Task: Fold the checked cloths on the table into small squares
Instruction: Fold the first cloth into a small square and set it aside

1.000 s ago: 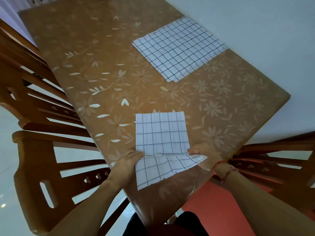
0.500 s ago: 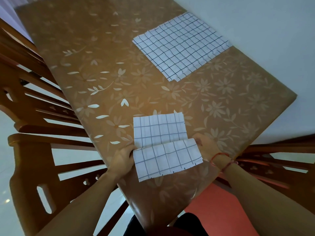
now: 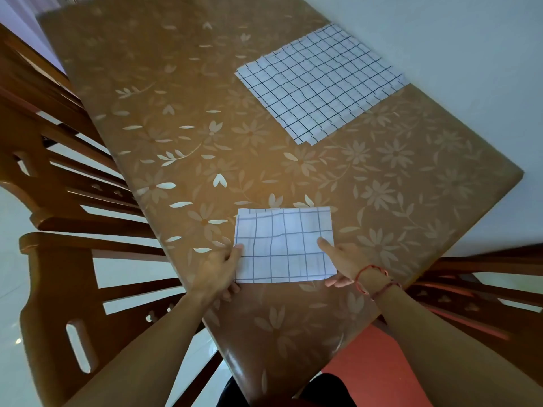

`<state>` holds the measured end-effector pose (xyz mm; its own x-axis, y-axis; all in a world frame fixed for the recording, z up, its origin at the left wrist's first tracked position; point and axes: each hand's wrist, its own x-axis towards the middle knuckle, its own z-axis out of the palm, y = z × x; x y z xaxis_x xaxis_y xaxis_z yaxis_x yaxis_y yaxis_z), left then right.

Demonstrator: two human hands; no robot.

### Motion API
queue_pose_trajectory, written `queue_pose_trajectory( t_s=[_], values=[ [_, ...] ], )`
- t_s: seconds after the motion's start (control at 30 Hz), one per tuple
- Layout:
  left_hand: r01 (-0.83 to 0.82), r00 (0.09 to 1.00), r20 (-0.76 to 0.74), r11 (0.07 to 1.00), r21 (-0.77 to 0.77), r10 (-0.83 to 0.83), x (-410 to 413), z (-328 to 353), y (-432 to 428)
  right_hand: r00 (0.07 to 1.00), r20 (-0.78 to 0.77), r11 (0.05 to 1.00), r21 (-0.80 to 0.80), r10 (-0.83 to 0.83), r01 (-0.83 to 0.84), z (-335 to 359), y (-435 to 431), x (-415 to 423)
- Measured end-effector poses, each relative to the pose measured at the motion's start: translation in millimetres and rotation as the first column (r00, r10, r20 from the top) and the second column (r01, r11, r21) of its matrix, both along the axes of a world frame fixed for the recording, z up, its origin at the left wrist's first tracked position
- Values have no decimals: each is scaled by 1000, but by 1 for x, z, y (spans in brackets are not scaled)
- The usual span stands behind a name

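A white cloth with dark checks [image 3: 283, 245] lies folded into a small rectangle on the near part of the table [image 3: 182, 136]. My left hand [image 3: 221, 270] pinches its left edge, thumb on top. My right hand [image 3: 342, 264], with a red string at the wrist, pinches its right edge, thumb on the cloth and fingers showing below the near corner. A flat stack of unfolded checked cloths [image 3: 320, 86] lies at the far right of the table, next to the wall.
The table has a shiny brown flowered cover. A wooden chair [image 3: 55, 259] stands close on the left and another chair [image 3: 482, 277] on the right. A pale wall [image 3: 458, 54] runs along the table's right side.
Both hands lifted the cloth's near half and folded it away from me over the far half. The cloth is now about half as deep, and both hands sit at its side edges.
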<state>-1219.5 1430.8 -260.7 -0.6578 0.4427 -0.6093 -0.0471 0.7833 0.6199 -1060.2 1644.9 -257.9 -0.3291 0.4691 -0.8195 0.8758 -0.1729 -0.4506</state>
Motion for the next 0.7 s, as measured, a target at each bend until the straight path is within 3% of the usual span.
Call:
queue_pose_trajectory(
  t_s=[0.13, 0.33, 0.53, 0.63, 0.7],
  values=[
    [16, 999, -50, 1000, 12, -15, -1, -6, -3, 998, -60, 1000, 24, -4, 5, -3, 0, 5],
    [25, 995, -93, 999, 47, -21, 0, -23, -18, 992, -124, 993, -106, 37, -50, -3, 0, 29],
    [0, 974, -224, 999, 51, 11, 1, -39, -22, 978, -182, 989, 91, -99, 117, -24, -11, 31],
    [86, 929, -361, 996, 13, -75, 2, -37, -23, 990, -135, 963, 258, -40, 74, -26, -14, 30],
    [226, 824, -528, 974, -27, -206, 7, -37, -26, 996, -60, 895, 445, 65, -32, -20, -17, 30]
  ],
)
